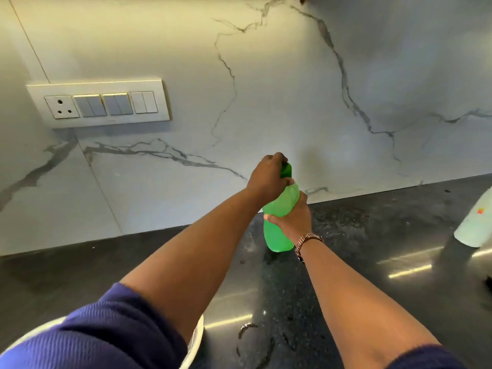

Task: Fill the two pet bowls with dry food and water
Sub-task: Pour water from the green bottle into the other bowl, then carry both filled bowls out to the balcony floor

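At the lower left, a white round bowl (195, 339) shows only its rim under the sleeve. The left hand (267, 178) is closed over the darker cap of the translucent green plastic bottle (278, 233), which stands nearly upright on the dark speckled stone counter (372, 235) near the wall. The right hand (292, 219) wraps the bottle's waist below, so the cap probably comes off next along the bottle's upright axis.

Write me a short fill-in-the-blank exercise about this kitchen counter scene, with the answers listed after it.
1. The bottle standing on the dark counter is ____ in colour.
2. The left hand grips the bottle's ____.
3. The right hand wraps the bottle's body, and its wrist wears a ____.
4. The switch panel is mounted on the ____ wall.

Answers: green; cap; watch; marble
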